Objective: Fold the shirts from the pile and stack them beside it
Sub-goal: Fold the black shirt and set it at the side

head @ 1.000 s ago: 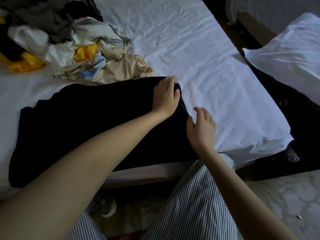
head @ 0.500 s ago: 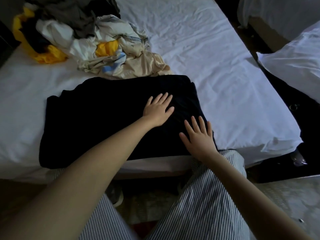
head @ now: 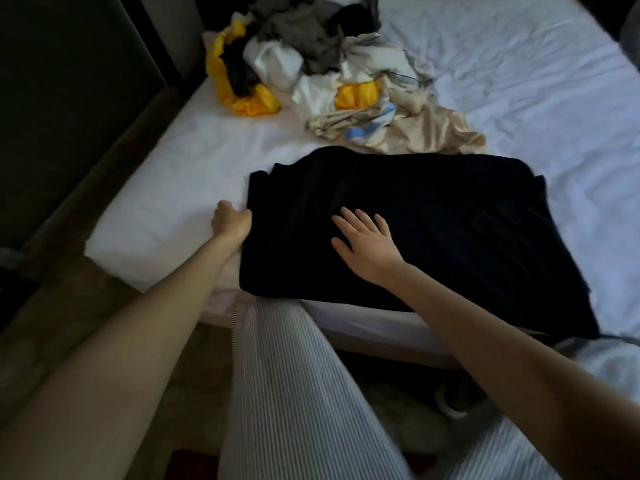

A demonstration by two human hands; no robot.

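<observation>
One black shirt [head: 450,220] at near edge of bed [head: 173,188] | left hand [head: 231,221] grips its left edge | right hand [head: 363,240] flat on it, fingers straight | pile [head: 329,64] just beyond

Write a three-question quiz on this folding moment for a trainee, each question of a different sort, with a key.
1. True or false: the right hand lies flat, fingers spread, on the black shirt.
2. The left hand is: A) curled on the shirt's left edge; B) lifted in the air; C) lying flat on the shirt's middle.
3. Fill in: the brightest colour in the pile beyond the shirt is ___.
Key: 1 true; 2 A; 3 yellow.
</observation>
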